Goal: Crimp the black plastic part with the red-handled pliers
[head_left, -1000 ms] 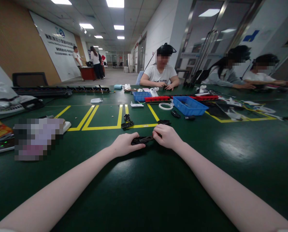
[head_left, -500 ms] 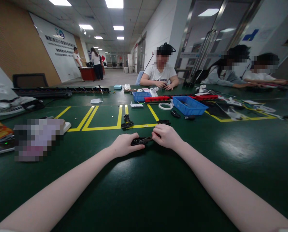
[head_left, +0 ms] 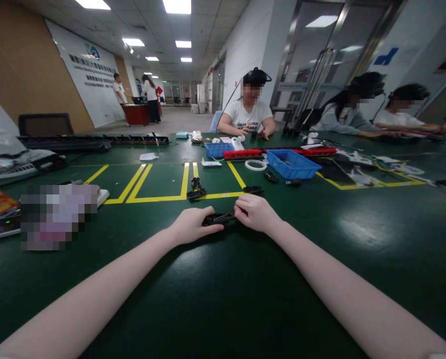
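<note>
My left hand (head_left: 193, 225) grips a small black part (head_left: 217, 219) between thumb and fingers, low over the green table (head_left: 223, 289). At the right end of that part is my right hand (head_left: 253, 212), its fingers curled together; whatever they pinch is too small to make out. Just beyond my hands lie more black pieces: one (head_left: 253, 189) behind my right hand, and a pair (head_left: 196, 193) on the yellow tape, to the left.
Farther back stand a large blue bin (head_left: 293, 167), a smaller blue bin (head_left: 218, 149), a white ring (head_left: 256, 165) and a red strip (head_left: 242, 153). Black pieces (head_left: 271, 177) lie by the large bin. A person (head_left: 247, 117) sits opposite; others sit at the right.
My hands and the black part hold nearly the same place, with my right hand slightly farther left. The person opposite has raised their hands a little.
</note>
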### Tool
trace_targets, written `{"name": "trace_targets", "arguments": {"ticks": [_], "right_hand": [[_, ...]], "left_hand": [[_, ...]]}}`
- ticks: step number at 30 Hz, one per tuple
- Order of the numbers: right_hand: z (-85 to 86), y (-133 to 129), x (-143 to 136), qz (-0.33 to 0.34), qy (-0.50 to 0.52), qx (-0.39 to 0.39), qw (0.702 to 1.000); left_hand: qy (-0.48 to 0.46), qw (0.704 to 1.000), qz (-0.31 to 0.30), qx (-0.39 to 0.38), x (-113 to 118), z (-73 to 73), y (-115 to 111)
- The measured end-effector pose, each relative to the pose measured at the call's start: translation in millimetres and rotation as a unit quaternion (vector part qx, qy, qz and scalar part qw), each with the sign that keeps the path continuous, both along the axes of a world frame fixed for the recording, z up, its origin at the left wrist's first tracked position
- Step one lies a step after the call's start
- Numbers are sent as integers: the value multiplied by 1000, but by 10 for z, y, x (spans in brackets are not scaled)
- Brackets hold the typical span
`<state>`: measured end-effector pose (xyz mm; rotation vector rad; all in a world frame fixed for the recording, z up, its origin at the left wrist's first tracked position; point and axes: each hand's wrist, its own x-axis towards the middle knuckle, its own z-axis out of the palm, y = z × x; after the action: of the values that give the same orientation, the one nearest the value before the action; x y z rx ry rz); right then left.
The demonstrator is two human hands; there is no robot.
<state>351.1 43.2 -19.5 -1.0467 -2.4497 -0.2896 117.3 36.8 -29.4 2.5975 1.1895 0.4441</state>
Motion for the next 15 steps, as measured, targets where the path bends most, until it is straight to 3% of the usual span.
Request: {"name": "trace_targets", "arguments": {"ticks": [15], "right_hand": [[-21,3,18,-13,29,-17,999]], "left_hand": [[-10,1000,8,-16,4,29,-14]]}}
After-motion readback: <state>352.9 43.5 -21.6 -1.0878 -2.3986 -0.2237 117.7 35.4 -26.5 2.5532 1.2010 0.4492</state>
